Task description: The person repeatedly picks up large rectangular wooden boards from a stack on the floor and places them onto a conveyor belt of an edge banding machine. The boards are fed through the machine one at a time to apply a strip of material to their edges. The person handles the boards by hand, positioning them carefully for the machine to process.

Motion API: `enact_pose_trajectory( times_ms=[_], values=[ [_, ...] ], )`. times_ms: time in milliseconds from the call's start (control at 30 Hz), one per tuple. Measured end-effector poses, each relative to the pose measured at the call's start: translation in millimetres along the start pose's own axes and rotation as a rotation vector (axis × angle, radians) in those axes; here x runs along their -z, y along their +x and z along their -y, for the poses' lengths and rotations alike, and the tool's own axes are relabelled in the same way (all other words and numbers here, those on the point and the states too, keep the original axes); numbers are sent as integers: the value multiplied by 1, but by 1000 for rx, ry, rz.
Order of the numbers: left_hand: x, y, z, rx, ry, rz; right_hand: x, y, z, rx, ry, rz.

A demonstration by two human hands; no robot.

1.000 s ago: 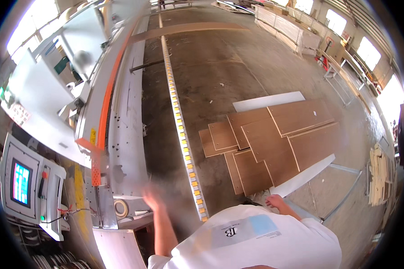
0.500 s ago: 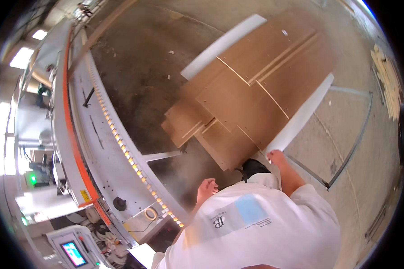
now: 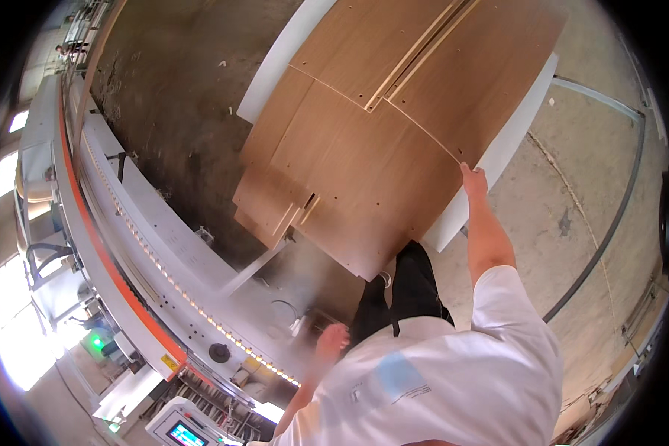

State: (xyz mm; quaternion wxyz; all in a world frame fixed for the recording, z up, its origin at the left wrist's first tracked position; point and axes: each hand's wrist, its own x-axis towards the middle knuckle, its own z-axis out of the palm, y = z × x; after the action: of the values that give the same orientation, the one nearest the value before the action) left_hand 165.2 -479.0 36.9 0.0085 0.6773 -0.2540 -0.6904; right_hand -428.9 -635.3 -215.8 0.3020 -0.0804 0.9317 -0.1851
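A stack of brown wood-grain panels lies in front of me, with drilled holes and narrow pale-edged grooves in the top pieces. My right hand reaches out to the stack's right edge, beside a seam between two top panels, its fingers closed on that edge. White board sticks out from under the stack on both sides. Low by my left hip, my left hand hangs with its fingers curled and nothing seen in it; it is a little blurred. It is nearest to the long machine.
The machine runs along my left, with an orange strip, a row of light rollers and a black knob. A control screen stands at lower left. A dark metal floor frame lies to the right.
My right hand has moved forward from my side to the panel edge. My left hand stays low beside me. The view has shifted, and the panel stack appears closer.
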Motion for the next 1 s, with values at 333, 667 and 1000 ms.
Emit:
enact_pose_trajectory(
  times_ms=[333, 667, 1000],
  values=[
    [-37, 20, -53, 77, 380, -39, -9, 59, -3, -117, 107, 84],
    [-42, 48, -89, 44, 270, -22, 12, 77, -40, -392, 638, 156],
    [-36, 108, -135, -318, 201, 181, 28, -43, 19, -250, 660, 397]
  ],
)
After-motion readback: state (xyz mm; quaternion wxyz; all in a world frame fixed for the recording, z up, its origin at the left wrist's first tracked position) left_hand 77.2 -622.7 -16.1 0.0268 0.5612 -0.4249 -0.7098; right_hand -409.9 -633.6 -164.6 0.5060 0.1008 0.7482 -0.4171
